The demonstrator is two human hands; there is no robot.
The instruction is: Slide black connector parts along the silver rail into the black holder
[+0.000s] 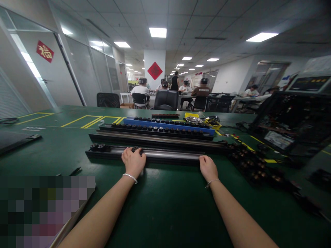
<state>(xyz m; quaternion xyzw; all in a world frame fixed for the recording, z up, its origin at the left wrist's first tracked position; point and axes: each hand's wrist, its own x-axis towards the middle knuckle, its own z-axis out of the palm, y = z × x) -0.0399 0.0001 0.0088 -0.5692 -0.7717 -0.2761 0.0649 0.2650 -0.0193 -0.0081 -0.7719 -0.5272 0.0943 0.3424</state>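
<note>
A long black rail (168,155) with a shiny metal strip along its channel lies crosswise before me. Small black parts (98,147) sit in its left end. My left hand (133,161) is over the rail left of its middle, fingers curled around another small black part (137,149), whose exact shape the fingers partly hide. At the rail's right end, my right hand (208,167) pinches the edge between thumb and fingers. Just behind lies a second, similar rail (160,138). Farther back, a rail filled with black parts (155,129) runs parallel to it.
A blue rail (129,121) lies behind the others on the green table (165,213). Many loose black parts (258,168) are heaped at right, near an opened device (289,120). A metal dish (193,120) stands at the back. A blurred-out object (46,213) occupies the near left.
</note>
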